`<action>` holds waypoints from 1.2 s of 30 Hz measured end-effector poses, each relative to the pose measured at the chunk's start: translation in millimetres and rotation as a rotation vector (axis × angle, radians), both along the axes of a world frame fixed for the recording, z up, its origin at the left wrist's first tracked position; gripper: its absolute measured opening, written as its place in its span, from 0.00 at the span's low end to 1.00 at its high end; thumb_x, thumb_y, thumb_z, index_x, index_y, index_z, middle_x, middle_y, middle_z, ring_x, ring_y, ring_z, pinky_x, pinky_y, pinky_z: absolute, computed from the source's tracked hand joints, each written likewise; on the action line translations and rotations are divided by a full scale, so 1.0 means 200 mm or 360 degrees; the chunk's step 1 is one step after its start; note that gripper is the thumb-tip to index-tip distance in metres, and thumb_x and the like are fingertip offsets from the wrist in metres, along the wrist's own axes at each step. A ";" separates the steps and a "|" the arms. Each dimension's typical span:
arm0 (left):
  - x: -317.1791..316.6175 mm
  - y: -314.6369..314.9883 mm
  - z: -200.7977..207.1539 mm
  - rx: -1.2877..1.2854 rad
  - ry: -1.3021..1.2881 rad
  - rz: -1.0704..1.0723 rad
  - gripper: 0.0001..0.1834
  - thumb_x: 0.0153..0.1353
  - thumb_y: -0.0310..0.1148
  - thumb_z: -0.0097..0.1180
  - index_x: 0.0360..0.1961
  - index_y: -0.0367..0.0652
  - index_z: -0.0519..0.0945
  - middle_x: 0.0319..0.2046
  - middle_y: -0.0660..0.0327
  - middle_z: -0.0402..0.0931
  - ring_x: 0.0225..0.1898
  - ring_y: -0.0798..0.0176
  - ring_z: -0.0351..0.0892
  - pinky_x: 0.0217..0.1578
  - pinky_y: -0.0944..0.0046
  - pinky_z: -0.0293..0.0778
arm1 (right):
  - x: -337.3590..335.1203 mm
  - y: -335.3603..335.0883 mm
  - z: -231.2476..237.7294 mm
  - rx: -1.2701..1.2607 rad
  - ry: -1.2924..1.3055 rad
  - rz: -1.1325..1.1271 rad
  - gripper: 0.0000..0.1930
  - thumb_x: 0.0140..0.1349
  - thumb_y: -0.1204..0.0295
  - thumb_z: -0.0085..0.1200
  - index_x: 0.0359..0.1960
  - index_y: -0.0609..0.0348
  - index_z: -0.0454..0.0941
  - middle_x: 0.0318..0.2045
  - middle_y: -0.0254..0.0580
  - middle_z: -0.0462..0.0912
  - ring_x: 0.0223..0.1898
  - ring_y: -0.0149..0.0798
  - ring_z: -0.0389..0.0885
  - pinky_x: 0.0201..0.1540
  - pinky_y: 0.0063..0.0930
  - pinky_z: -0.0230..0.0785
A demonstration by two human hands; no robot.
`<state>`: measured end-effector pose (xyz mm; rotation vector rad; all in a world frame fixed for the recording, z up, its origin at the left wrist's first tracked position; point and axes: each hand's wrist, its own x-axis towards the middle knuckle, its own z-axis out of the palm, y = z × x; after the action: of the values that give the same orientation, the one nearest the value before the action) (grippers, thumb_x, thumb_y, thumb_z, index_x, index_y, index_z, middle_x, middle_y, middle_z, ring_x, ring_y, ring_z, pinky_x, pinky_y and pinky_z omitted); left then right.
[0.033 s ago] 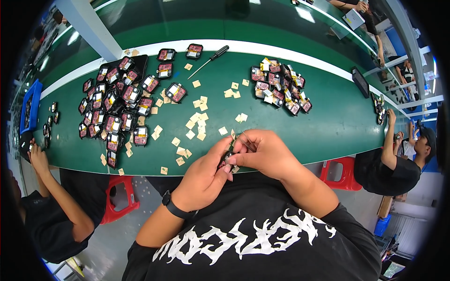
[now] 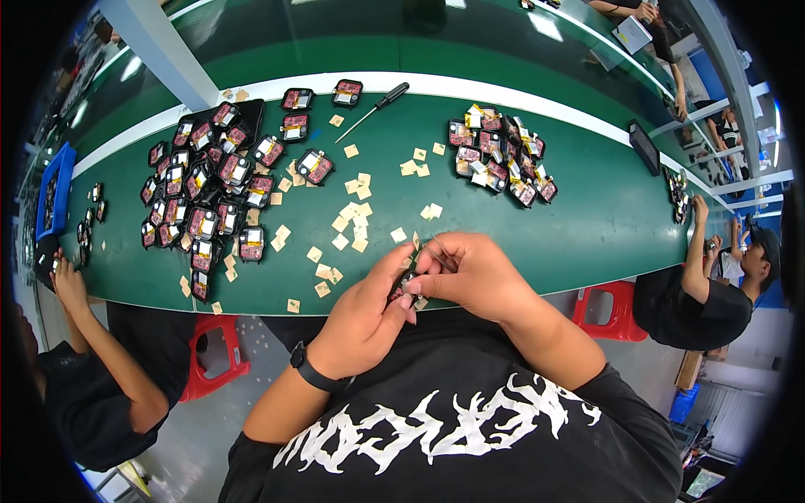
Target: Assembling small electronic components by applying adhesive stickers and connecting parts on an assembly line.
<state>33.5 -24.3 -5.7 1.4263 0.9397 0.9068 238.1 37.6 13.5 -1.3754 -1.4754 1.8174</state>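
Note:
My left hand (image 2: 365,323), with a black watch on its wrist, is closed around a small black electronic module (image 2: 397,290), held at the table's near edge. Fingers cover most of it; a little dark casing and reddish board show. My right hand (image 2: 474,272) is pinched over the same module, its thumb and fingertips together against it. Whatever lies between those fingertips is too small and covered to make out. Just beyond both hands, small square cream stickers (image 2: 360,245) are scattered over the green table (image 2: 503,243).
Many black-cased modules with red boards (image 2: 201,222) are heaped at the left. Another pile (image 2: 495,159), with pale pieces and yellow tape, lies at the right. A screwdriver (image 2: 381,105) rests near the far edge. Co-workers sit at both sides, near red stools (image 2: 616,310).

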 end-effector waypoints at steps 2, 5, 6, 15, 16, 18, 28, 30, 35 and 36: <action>0.01 0.00 0.00 -0.0112 -0.0155 0.0057 0.30 0.73 0.20 0.46 0.74 0.35 0.57 0.48 0.55 0.78 0.34 0.69 0.80 0.33 0.69 0.75 | 0.00 0.00 0.00 -0.0066 0.0071 -0.0001 0.11 0.61 0.74 0.73 0.33 0.63 0.80 0.26 0.27 0.78 0.27 0.20 0.70 0.29 0.20 0.65; 0.03 0.00 0.04 -0.0431 -0.0329 0.0206 0.24 0.71 0.19 0.48 0.67 0.32 0.63 0.43 0.53 0.80 0.36 0.67 0.82 0.38 0.65 0.79 | 0.00 -0.01 -0.03 0.0057 0.0006 0.0022 0.07 0.65 0.79 0.68 0.39 0.65 0.81 0.31 0.31 0.84 0.34 0.20 0.81 0.36 0.16 0.73; 0.04 0.00 0.03 -0.0432 -0.0328 0.0210 0.24 0.71 0.19 0.48 0.67 0.32 0.63 0.43 0.53 0.80 0.36 0.67 0.82 0.38 0.65 0.79 | 0.00 -0.03 -0.05 0.0085 0.0086 -0.0021 0.06 0.66 0.78 0.67 0.40 0.65 0.81 0.32 0.31 0.84 0.34 0.20 0.81 0.35 0.15 0.73; 0.06 0.00 -0.02 -0.0406 -0.0153 0.0312 0.17 0.71 0.18 0.53 0.59 0.32 0.70 0.41 0.59 0.77 0.34 0.72 0.78 0.34 0.71 0.75 | 0.01 -0.05 -0.03 0.0001 0.0154 -0.0131 0.07 0.67 0.72 0.68 0.37 0.62 0.82 0.27 0.23 0.79 0.28 0.16 0.71 0.28 0.16 0.63; 0.05 0.00 -0.02 -0.0426 -0.0164 0.0307 0.17 0.71 0.19 0.53 0.59 0.32 0.70 0.40 0.59 0.77 0.33 0.72 0.77 0.34 0.71 0.75 | 0.01 -0.05 -0.02 -0.0008 0.0170 -0.0120 0.08 0.67 0.71 0.68 0.36 0.62 0.82 0.27 0.23 0.79 0.28 0.16 0.71 0.28 0.16 0.62; 0.05 -0.01 -0.02 -0.0448 -0.0175 0.0305 0.16 0.71 0.19 0.53 0.59 0.32 0.71 0.39 0.60 0.76 0.32 0.72 0.76 0.34 0.72 0.75 | 0.01 -0.05 0.00 -0.0023 0.0138 -0.0092 0.08 0.67 0.71 0.68 0.36 0.62 0.82 0.26 0.23 0.79 0.28 0.16 0.71 0.28 0.16 0.62; 0.02 0.02 0.04 -0.0576 -0.0383 0.0213 0.19 0.71 0.20 0.49 0.61 0.32 0.73 0.40 0.63 0.78 0.35 0.74 0.79 0.37 0.71 0.77 | 0.02 -0.06 -0.05 -0.0050 0.0239 -0.0142 0.07 0.69 0.71 0.66 0.37 0.63 0.83 0.26 0.23 0.78 0.27 0.16 0.70 0.27 0.17 0.60; 0.02 0.01 0.04 -0.0570 -0.0442 0.0192 0.21 0.70 0.18 0.48 0.63 0.32 0.73 0.41 0.63 0.78 0.37 0.74 0.79 0.38 0.71 0.77 | 0.03 -0.05 -0.07 -0.0037 0.0230 -0.0125 0.07 0.69 0.72 0.66 0.38 0.63 0.83 0.26 0.23 0.78 0.27 0.16 0.70 0.27 0.17 0.60; 0.04 -0.01 0.01 -0.0434 -0.0432 0.0240 0.25 0.66 0.16 0.46 0.65 0.32 0.72 0.43 0.62 0.79 0.37 0.74 0.79 0.41 0.71 0.78 | 0.03 -0.06 -0.05 -0.0039 0.0206 -0.0114 0.07 0.69 0.73 0.65 0.39 0.64 0.83 0.26 0.23 0.78 0.27 0.16 0.69 0.27 0.17 0.60; 0.04 -0.01 0.00 -0.0434 -0.0432 0.0241 0.25 0.66 0.16 0.46 0.65 0.32 0.72 0.43 0.62 0.79 0.37 0.74 0.79 0.41 0.71 0.78 | 0.03 -0.06 -0.05 -0.0032 0.0210 -0.0122 0.06 0.69 0.73 0.65 0.39 0.64 0.83 0.26 0.23 0.78 0.27 0.16 0.69 0.27 0.17 0.60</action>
<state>41.1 -25.9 -6.5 0.9834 0.9331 1.0131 244.8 25.8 3.7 -1.2770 -1.3233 1.8425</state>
